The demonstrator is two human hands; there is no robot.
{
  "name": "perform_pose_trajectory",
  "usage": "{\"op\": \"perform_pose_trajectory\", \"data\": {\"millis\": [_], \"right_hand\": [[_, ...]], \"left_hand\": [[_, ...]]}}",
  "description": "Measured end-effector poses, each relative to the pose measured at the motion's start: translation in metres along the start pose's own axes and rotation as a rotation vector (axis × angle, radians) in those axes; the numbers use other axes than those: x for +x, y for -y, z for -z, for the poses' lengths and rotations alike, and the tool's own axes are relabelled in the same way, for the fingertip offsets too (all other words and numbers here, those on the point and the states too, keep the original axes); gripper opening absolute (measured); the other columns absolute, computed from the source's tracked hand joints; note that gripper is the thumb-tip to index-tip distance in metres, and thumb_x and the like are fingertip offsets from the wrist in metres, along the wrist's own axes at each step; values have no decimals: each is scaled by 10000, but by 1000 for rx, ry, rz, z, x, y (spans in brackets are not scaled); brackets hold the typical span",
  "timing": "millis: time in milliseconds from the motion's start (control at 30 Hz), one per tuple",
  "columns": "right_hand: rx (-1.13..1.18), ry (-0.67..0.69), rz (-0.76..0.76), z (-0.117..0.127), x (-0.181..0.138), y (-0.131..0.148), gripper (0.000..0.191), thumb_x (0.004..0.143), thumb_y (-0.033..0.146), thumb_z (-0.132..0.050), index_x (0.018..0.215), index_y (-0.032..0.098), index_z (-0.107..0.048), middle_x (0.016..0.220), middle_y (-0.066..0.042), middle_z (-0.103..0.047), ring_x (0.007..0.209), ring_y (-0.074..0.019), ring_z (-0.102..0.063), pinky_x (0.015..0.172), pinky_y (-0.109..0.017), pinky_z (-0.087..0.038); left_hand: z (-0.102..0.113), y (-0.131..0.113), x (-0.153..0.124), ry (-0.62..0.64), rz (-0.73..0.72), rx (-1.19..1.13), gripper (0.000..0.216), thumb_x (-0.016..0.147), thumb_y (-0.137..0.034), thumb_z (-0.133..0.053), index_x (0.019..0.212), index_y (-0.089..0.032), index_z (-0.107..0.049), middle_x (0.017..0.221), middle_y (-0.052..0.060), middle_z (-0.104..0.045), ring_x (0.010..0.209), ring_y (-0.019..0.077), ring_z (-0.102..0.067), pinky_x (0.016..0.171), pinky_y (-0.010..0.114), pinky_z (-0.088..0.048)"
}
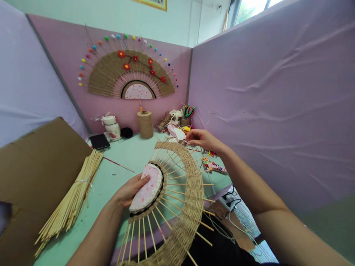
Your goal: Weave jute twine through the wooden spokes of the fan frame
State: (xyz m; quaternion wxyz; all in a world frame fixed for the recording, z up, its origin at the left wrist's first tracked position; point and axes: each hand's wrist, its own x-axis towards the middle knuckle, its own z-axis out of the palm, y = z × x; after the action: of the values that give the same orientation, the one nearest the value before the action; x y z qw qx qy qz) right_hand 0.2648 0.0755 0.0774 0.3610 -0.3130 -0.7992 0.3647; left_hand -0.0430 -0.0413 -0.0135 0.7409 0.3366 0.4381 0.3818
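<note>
Holding woven fan; bottle print unclear.

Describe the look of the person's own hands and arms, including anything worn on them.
The left hand and right hand are ungloved, with no ring, watch or bracelet showing. The left forearm and right arm are bare as far as visible; no sleeves, cables or clear markings show.

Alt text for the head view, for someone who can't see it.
A person's left hand grips a woven fan by its dotted half-circle center, with the right hand near its far edge. Behind, a flower-decorated fan hangs on a pink partition.
</note>
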Motion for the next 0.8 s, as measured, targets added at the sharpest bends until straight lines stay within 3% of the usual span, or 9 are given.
{"op": "perform_pose_trajectory", "data": {"millis": [333,533,600,700,800], "right_hand": [[-98,91,30,0,8,0,245,704,334,-744,856,167,-651,674,33,-586,610,-94,-515,551,-221,-384],[18,167,-108,2,5,-7,254,694,343,-758,845,167,-656,727,19,-615,629,-93,-520,581,-225,-397],[167,114,-170,-1,2,-14,261,722,397,-736,784,166,-630,675,33,-582,563,-70,-472,530,-205,-358],[454,-66,-214,-12,-3,-24,355,733,507,-707,725,175,-581,595,56,-515,476,-49,-376,460,-190,-282],[669,-276,-166,-30,-8,-31,383,676,521,-758,743,192,-573,648,45,-550,519,-60,-427,487,-189,-324]], "left_hand": [[-1,0,-3,7,16,22,441,660,-302,-825,982,-94,-606,851,128,-740,651,177,-692,611,253,-565],[0,0,-1,17,22,14,388,688,-272,-803,977,-93,-616,854,132,-742,669,189,-701,622,258,-569],[1,0,-1,7,36,-6,343,711,-251,-784,965,-86,-623,831,124,-744,659,184,-701,618,251,-570],[0,-1,0,-20,64,-46,228,776,-211,-719,942,-80,-636,789,109,-743,647,181,-703,631,254,-576],[-2,-2,-1,-49,118,-91,152,872,-204,-595,951,-81,-640,783,112,-743,652,187,-710,668,274,-581]]}}
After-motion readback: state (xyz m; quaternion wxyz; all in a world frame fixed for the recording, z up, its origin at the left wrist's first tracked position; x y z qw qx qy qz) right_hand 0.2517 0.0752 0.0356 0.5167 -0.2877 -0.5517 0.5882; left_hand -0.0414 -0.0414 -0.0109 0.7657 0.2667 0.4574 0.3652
